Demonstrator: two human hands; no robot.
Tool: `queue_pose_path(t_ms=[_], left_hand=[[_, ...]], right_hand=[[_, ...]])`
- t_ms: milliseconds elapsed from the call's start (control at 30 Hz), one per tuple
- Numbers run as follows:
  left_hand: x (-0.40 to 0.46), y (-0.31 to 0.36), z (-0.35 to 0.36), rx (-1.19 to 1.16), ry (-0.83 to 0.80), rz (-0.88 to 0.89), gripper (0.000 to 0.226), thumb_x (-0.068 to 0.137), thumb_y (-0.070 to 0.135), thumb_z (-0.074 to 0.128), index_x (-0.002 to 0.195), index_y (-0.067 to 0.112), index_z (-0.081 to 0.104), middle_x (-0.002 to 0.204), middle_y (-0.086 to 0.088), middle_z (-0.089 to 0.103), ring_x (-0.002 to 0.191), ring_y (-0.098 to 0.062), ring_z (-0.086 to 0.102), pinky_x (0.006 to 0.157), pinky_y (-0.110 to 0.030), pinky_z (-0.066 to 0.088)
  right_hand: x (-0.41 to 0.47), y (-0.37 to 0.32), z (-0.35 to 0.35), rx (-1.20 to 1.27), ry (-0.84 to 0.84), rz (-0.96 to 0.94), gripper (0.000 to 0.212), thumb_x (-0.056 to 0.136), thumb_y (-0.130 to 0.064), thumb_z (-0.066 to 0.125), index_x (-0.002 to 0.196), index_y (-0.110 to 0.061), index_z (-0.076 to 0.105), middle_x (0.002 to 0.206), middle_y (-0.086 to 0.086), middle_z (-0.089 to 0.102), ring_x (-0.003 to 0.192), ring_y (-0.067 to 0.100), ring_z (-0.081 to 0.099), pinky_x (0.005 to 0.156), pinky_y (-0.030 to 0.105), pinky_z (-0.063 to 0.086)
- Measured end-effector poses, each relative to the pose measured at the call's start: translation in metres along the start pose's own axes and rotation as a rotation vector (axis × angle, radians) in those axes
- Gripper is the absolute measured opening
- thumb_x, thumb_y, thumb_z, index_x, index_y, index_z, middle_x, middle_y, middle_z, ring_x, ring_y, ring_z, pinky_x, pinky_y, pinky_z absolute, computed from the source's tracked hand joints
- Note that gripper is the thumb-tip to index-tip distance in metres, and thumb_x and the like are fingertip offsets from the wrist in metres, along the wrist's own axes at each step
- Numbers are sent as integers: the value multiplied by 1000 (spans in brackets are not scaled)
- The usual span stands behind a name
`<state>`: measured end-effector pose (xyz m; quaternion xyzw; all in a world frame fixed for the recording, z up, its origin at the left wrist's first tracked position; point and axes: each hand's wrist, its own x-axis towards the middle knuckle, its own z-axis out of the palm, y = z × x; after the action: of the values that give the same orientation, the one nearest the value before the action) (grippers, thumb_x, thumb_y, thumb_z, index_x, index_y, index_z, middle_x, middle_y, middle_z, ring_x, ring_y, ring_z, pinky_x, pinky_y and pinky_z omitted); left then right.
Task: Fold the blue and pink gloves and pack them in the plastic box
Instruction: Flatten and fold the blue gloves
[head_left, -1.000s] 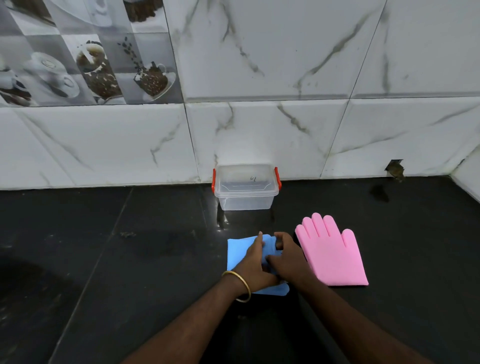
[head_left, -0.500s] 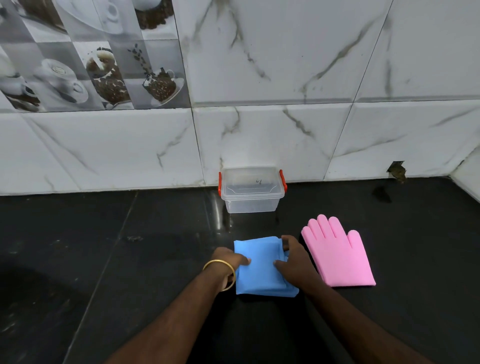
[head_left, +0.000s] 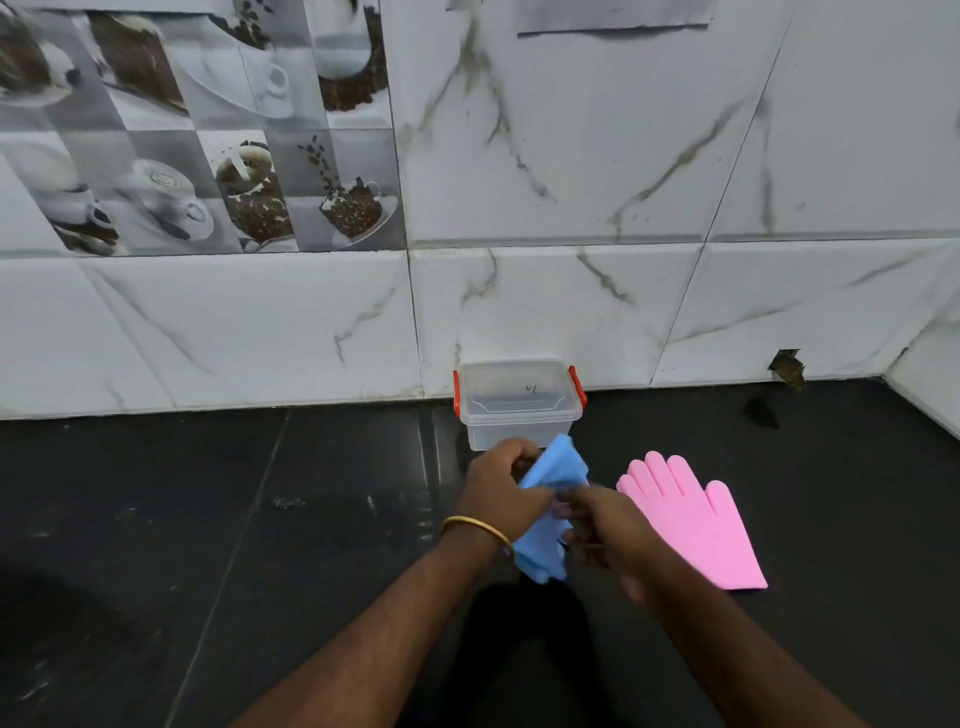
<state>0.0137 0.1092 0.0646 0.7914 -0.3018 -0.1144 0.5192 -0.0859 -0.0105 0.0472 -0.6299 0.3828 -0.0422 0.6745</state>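
The folded blue glove (head_left: 553, 470) is lifted off the black counter, held between both hands just in front of the plastic box. My left hand (head_left: 501, 493), with a gold bangle at the wrist, grips its upper left part. My right hand (head_left: 605, 525) pinches its middle from the right and is blurred. The pink glove (head_left: 696, 525) lies flat and unfolded on the counter to the right, fingers pointing toward the wall. The clear plastic box (head_left: 519, 402) with red clips stands against the wall, its lid on.
The black stone counter (head_left: 260, 519) runs left and right along a white marble-tiled wall (head_left: 571, 291). A small hole with a dark object (head_left: 787, 366) sits at the wall's base on the right.
The blue glove lay flat on the counter under both hands; now both hands have raised it, bunched, toward the box. The camera view has tilted up.
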Motion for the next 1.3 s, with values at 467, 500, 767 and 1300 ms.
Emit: queue_pose_path(t_ms=[467,500,767,1300], left_hand=[[-53,-39,-117,184,-155,302,42,66,30,86,104,21,72,102,6,68,94,-2,61,83,-15,45],[-60,-43,-120,49,-71,145,41,65,37,86,102,25,71,102,9,66,94,0,60,79,-14,46],[-92,-98,-153,-879,-66,-1094,57,76,54,69,103,5,69,91,-13,69,82,-26,69,71,-33,55],[-55,-125,-179,-647,429,-439,29,79,-1,73,106,5,63,91,-13,76,77,-27,72,67,-41,60]], right_hand=[[-17,-39,101,290,-263,162,27,88,-4,57,114,4,60,92,22,75,76,31,73,60,38,60],[-17,-36,108,285,-266,166,27,88,-4,57,114,5,59,95,23,74,77,32,73,57,37,59],[-15,-15,150,296,-290,189,36,86,-7,62,121,-1,59,111,21,70,97,33,69,67,38,58],[5,-12,184,22,-179,-220,39,85,-4,68,120,-16,56,116,7,67,100,22,67,84,39,58]])
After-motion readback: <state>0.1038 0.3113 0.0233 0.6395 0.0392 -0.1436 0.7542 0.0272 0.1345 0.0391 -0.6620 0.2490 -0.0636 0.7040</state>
